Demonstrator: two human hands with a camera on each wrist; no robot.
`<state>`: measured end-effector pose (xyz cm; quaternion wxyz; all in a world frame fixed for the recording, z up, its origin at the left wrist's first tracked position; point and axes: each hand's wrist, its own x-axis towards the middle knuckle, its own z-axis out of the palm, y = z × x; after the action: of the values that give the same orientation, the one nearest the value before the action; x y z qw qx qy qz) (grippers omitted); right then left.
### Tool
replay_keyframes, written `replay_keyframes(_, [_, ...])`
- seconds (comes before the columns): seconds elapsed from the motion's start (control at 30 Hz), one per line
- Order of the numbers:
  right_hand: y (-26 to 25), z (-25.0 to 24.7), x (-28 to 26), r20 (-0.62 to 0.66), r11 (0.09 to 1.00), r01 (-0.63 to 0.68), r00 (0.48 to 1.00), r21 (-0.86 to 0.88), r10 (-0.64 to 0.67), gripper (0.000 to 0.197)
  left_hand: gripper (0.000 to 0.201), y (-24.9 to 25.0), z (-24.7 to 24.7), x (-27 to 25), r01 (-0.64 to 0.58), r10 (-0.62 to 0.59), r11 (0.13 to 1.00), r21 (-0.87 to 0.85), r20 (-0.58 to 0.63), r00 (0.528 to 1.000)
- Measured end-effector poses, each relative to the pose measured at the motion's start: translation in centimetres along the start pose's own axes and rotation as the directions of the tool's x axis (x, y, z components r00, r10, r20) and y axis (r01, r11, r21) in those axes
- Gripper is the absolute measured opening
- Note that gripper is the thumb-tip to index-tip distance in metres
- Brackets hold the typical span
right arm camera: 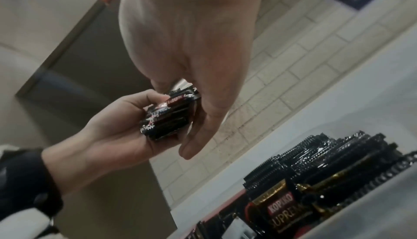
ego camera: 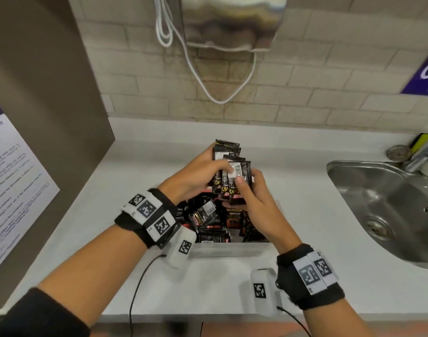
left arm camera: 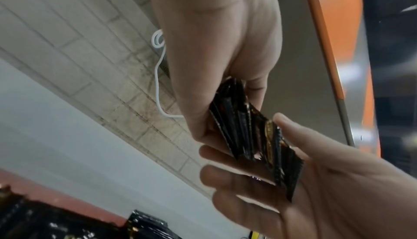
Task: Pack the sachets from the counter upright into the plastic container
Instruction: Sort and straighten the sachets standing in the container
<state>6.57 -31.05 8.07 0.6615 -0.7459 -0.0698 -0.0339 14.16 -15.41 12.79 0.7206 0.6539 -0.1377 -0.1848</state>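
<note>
Both hands hold one bundle of sachets [ego camera: 228, 170] directly above the plastic container [ego camera: 228, 248]. The left hand [ego camera: 196, 177] clamps the bundle's far side; the right hand [ego camera: 250, 198] pinches its near end, apparently squaring the edges before insertion. The sachets are black foil with crimped ends and red-gold print. Inside the container, further sachets [ego camera: 208, 218] lie loose, some tilted.

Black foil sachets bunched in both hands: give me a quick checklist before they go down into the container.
1. Bundle of black foil sachets gripped by the left hand and right hand: ok.
2. Bundle edges squared: not ok, they fan out.
3. Bundle over the clear plastic container: ok.
4. Sachets in the container upright: not ok, several lie tilted.
5. Free slot for the bundle: cannot tell.
</note>
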Motion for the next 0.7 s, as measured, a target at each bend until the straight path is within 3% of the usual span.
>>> replay_keyframes(0.13, [0.1,-0.4,-0.2,-0.077,0.996,-0.042,0.996,0.077,0.048,0.051,0.033,-1.2,1.8,-0.1,0.041,-0.044,0.970,-0.240,-0.008,0.999])
replay_keyframes(0.3, [0.3,-0.5,-1.1,-0.166,0.975,-0.046,0.983,0.218,0.083,0.034,0.028,-2.7,4.5,-0.1,0.046,-0.042,0.967,-0.252,0.023,0.999])
replay_keyframes(0.43, [0.4,-1.4,-2.1,-0.226,0.969,-0.026,0.971,0.244,0.083,0.032,0.044,-3.2,5.2,-0.5,0.052,0.010,0.940,-0.337,0.180,0.984])
replay_keyframes(0.7, [0.8,-4.5,-3.4,-0.200,0.923,-0.049,0.971,0.381,0.134,0.035,0.030,-4.0,5.6,-0.4,-0.010,0.033,0.992,-0.123,0.185,0.982])
